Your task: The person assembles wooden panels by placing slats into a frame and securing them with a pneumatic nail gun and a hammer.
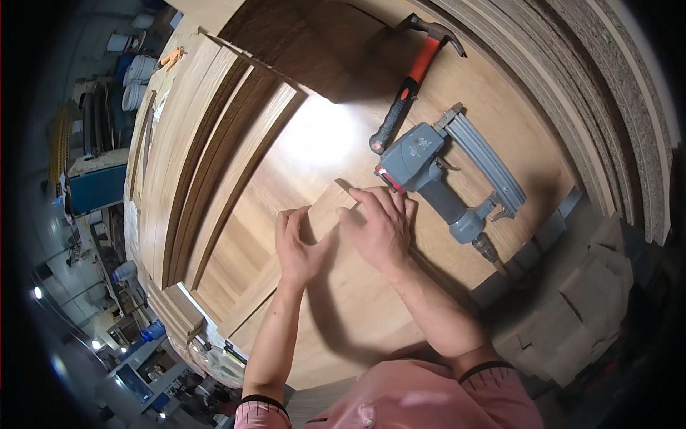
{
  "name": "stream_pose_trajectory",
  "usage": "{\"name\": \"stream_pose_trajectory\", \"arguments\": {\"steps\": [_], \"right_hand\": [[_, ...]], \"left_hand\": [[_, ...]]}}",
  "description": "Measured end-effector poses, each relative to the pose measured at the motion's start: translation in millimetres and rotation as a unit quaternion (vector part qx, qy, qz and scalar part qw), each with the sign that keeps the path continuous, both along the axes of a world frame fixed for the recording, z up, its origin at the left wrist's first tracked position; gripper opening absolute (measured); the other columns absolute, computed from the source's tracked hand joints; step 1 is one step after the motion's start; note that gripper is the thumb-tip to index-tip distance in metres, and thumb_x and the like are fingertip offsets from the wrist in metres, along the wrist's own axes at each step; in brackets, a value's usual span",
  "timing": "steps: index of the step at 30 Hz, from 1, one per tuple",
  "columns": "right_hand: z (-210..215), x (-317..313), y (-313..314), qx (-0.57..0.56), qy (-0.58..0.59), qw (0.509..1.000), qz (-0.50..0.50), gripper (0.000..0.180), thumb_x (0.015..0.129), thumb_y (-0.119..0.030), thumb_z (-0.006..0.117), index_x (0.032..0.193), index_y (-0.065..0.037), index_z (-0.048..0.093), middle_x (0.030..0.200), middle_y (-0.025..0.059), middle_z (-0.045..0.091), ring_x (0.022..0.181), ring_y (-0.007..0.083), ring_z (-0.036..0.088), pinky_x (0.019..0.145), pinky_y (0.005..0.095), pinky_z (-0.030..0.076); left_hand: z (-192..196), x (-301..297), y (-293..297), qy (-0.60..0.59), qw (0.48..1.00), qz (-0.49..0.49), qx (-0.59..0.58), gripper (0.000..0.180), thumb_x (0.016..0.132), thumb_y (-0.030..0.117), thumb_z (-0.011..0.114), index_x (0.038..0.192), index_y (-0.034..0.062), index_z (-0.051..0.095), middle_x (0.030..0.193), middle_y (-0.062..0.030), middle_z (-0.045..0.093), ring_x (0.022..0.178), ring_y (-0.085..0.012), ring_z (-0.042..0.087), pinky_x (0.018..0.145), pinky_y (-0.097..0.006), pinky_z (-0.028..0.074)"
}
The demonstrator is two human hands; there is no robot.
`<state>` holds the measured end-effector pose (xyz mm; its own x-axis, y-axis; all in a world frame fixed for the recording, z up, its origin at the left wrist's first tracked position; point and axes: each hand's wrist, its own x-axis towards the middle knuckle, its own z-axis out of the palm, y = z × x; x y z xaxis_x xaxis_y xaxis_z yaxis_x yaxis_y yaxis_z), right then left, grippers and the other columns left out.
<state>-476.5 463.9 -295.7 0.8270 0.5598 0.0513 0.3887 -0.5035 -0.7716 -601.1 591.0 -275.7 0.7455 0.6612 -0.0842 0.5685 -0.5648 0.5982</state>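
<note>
Both hands are at a small pale wooden board (330, 205) that lies on the larger wooden panel in front of me. My left hand (300, 250) is curled at its left edge, fingers bent and thumb toward the middle. At the opposite edge, my right hand (382, 229) grips with bent fingers, its thumb on the near side. Just right of that hand lies a grey-blue pneumatic nail gun (432, 171) with a hose fitting at its handle end. Beyond it rests a claw hammer (412, 89) with a red and black handle.
Long wooden boards (193, 161) stand in layers on the left. A dark brown panel (300, 46) rises at the far side. Stacked sheet edges (572, 86) curve along the right. Brown cardboard-like pieces (579, 307) lie at the lower right. Workshop shelving and buckets (139, 71) show far left.
</note>
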Motion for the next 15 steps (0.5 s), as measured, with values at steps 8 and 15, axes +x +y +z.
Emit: {"name": "stream_pose_trajectory", "arguments": {"steps": [8, 15], "right_hand": [[-1.0, 0.0, 1.6, -0.011, -0.023, 1.0, 0.011, 0.036, 0.084, -0.032, 0.081, 0.114, -0.014, 0.071, 0.108, 0.002, 0.068, 0.11, 0.0242, 0.06, 0.096, 0.0428, 0.038], [43.6, 30.4, -59.8, 0.044, -0.027, 0.998, -0.039, 0.036, 0.08, -0.013, 0.083, 0.113, -0.004, 0.073, 0.112, 0.0123, 0.071, 0.114, 0.0333, 0.064, 0.1, 0.0456, 0.05]], "left_hand": [[-5.6, -6.1, 3.9, -0.02, 0.999, -0.006, 0.027, 0.062, 0.071, 0.024, 0.09, 0.121, -0.0018, 0.064, 0.103, -0.0136, 0.057, 0.096, -0.0286, 0.058, 0.085, -0.039, 0.049], [6.3, -10.8, 2.2, -0.014, 0.999, 0.017, 0.036, 0.057, 0.072, 0.031, 0.087, 0.118, 0.0035, 0.068, 0.096, -0.0132, 0.058, 0.093, -0.0335, 0.057, 0.085, -0.042, 0.047]]}}
